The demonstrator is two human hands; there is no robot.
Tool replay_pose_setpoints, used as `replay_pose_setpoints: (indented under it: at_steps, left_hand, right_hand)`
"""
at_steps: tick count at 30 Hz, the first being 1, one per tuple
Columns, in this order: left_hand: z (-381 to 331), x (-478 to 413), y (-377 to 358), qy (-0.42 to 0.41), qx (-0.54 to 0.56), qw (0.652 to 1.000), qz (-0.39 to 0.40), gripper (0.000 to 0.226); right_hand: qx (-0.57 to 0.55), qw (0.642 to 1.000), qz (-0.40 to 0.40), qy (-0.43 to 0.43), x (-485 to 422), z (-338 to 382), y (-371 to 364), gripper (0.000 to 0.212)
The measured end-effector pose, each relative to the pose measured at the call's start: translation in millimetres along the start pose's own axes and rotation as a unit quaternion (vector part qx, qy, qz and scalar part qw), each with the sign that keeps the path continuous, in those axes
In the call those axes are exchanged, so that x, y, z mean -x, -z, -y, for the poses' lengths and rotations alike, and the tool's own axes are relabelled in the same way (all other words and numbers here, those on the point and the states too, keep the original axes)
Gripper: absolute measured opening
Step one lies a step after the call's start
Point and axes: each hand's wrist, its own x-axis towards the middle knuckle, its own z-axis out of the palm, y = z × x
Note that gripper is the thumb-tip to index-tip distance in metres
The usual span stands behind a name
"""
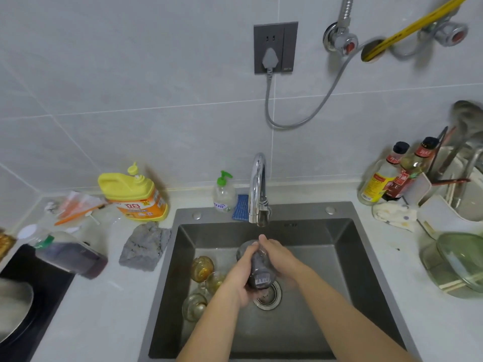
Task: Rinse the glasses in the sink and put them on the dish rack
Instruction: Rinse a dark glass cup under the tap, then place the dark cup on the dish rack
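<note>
Slip risk: the glass [258, 273] is probably getting slick, so it could be sliding out and striking the sink [352, 270] floor or the amber glasses [202, 267] at centre left.
Carry risk: reaching the dish rack [457, 194] at the right edge means passing the bottles [392, 176].
Grip below: the left hand [240, 278] is curling round the glass's lower end.
Grip above: the right hand [277, 257] is wrapping its upper part.
Look: dark smoky grey, tilted, barcode sticker showing.
Place: frame centre, hanging under the tap [257, 189], over the drain [271, 296].
Water: cannot tell if flowing.
</note>
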Motion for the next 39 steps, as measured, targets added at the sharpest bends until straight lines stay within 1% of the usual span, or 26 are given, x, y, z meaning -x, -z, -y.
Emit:
replay_pose_setpoints:
  at_steps: [2, 4, 7, 11, 12, 14, 17, 19, 21, 22, 23, 24, 25, 26, 29, 30, 33, 34, 37, 39]
  left_hand:
    - [-1, 9, -7, 0.013, 0.024, 1.0, -0.004, 0.065]
    - [-3, 18, -15, 0.04, 0.035, 0.999, -0.003, 0.065]
    - [3, 19, -23, 0.06, 0.04, 0.997, -0.006, 0.07]
    - [14, 19, -29, 0.076, 0.055, 0.996, 0.01, 0.075]
    - [17, 21, -30, 0.075, 0.052, 0.996, 0.016, 0.076]
    - [18, 26, -33, 0.054, 0.025, 0.998, 0.028, 0.074]
    - [17, 36, -37, 0.017, -0.054, 0.998, 0.016, 0.064]
    - [15, 44, -37, -0.007, -0.103, 0.995, 0.015, 0.059]
    - [15, 45, -35, -0.06, -0.142, 0.988, 0.028, 0.054]
    - [16, 41, -32, -0.099, -0.157, 0.982, 0.038, 0.057]
    - [17, 35, -28, -0.136, -0.168, 0.975, 0.054, 0.068]
    - [18, 31, -24, -0.163, -0.173, 0.969, 0.075, 0.086]
    - [19, 26, -19, -0.181, -0.18, 0.962, 0.095, 0.1]
    - [19, 23, -15, -0.199, -0.193, 0.954, 0.117, 0.104]
    - [22, 21, -7, -0.251, -0.252, 0.918, 0.174, 0.079]
    - [22, 22, -6, -0.26, -0.266, 0.908, 0.196, 0.078]
    - [26, 31, -9, -0.264, -0.308, 0.878, 0.256, 0.095]
    - [27, 36, -12, -0.263, -0.32, 0.868, 0.274, 0.097]
    - [37, 55, -21, -0.271, -0.363, 0.828, 0.33, 0.089]
    - [48, 73, -31, -0.279, -0.387, 0.798, 0.368, 0.091]
  right_hand:
    - [-0.066, 0.996, 0.028, -0.047, 2, -10, 5, 0.064]
    - [-0.085, 0.991, 0.053, -0.09, 13, -12, 9, 0.059]
    - [-0.019, 0.991, 0.036, -0.125, 26, -12, 19, 0.057]
    - [0.029, 0.989, 0.024, -0.144, 34, -12, 32, 0.07]
    - [0.035, 0.989, 0.03, -0.144, 38, -12, 34, 0.07]
    - [0.03, 0.991, 0.035, -0.127, 47, -12, 38, 0.063]
    - [-0.016, 0.996, 0.032, -0.084, 55, -18, 43, 0.055]
    - [-0.03, 0.997, 0.012, -0.063, 61, -22, 44, 0.051]
    - [-0.039, 0.998, -0.043, -0.031, 71, -25, 42, 0.044]
    - [-0.047, 0.996, -0.07, -0.013, 76, -28, 41, 0.039]
    - [-0.055, 0.995, -0.087, 0.005, 82, -30, 38, 0.034]
    - [-0.059, 0.993, -0.097, 0.023, 87, -34, 35, 0.031]
    - [-0.063, 0.992, -0.106, 0.037, 91, -40, 32, 0.031]
    - [-0.076, 0.99, -0.112, 0.049, 97, -45, 27, 0.033]
    - [-0.138, 0.976, -0.147, 0.084, 124, -54, 9, 0.037]
    - [-0.152, 0.97, -0.162, 0.097, 132, -56, 4, 0.037]
    - [-0.184, 0.95, -0.218, 0.125, 155, -68, -8, 0.04]
    - [-0.197, 0.94, -0.244, 0.132, 163, -71, -11, 0.042]
    - [-0.227, 0.909, -0.308, 0.164, 193, -85, -16, 0.053]
    - [-0.24, 0.888, -0.343, 0.19, 220, -94, -17, 0.064]
